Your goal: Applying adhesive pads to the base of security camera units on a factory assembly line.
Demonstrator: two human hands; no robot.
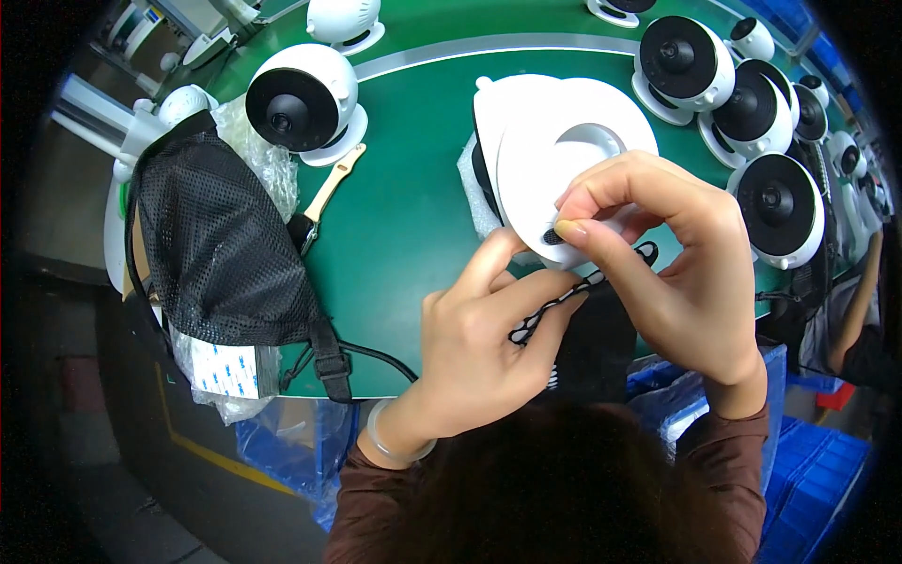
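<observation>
A white round-bodied camera (pixel 526 141) lies tipped over in front of me, its flat round base turned up. At the near edge of that base sits a small dark mesh patch (pixel 552 237). My right hand (pixel 676 254) is closed over the base, thumb and forefinger pinched at the patch. My left hand (pixel 498 338) steadies the near edge of the base from below. Between its fingers it grips a black strip with white ovals (pixel 550 310). Part of the strip runs behind my right thumb.
On the green table (pixel 404 254) stand more white cameras, one camera (pixel 291 108) at the left and several at the right. A black mesh bag (pixel 225 235) lies left beside clear plastic wrap and a beige-handled tool (pixel 334 188). Blue crates (pixel 808 479) are below right.
</observation>
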